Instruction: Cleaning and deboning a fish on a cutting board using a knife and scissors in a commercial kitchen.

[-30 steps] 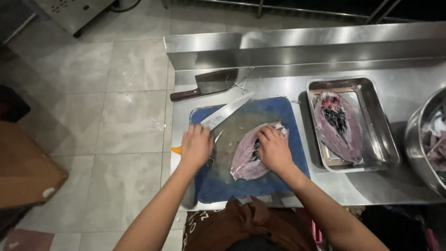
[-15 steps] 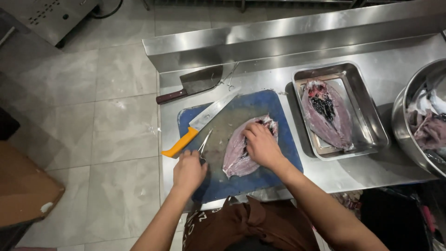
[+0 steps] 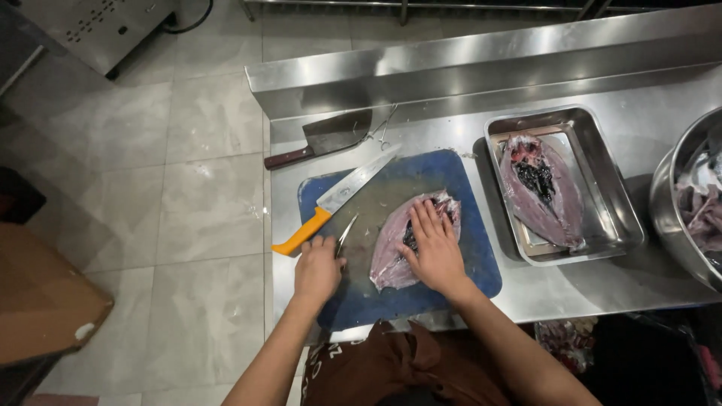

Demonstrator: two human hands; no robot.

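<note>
Split-open fish (image 3: 398, 244) lies flesh-up on blue cutting board (image 3: 376, 301) near front of steel desk (image 3: 602, 293); right hand (image 3: 435, 244) pressed flat on it, fingers spread and together on nothing. Left hand (image 3: 317, 271) closed around small scissors (image 3: 346, 229), blades pointing up-right, just left of the fish on the board. Orange-handled knife (image 3: 338, 199) lies diagonally across board's upper left corner, cleaver (image 3: 323, 139) behind it by the backsplash, metal tray (image 3: 624, 218) with another opened fish (image 3: 541, 188) to the right, steel bowl (image 3: 669, 210) at far right edge.
</note>
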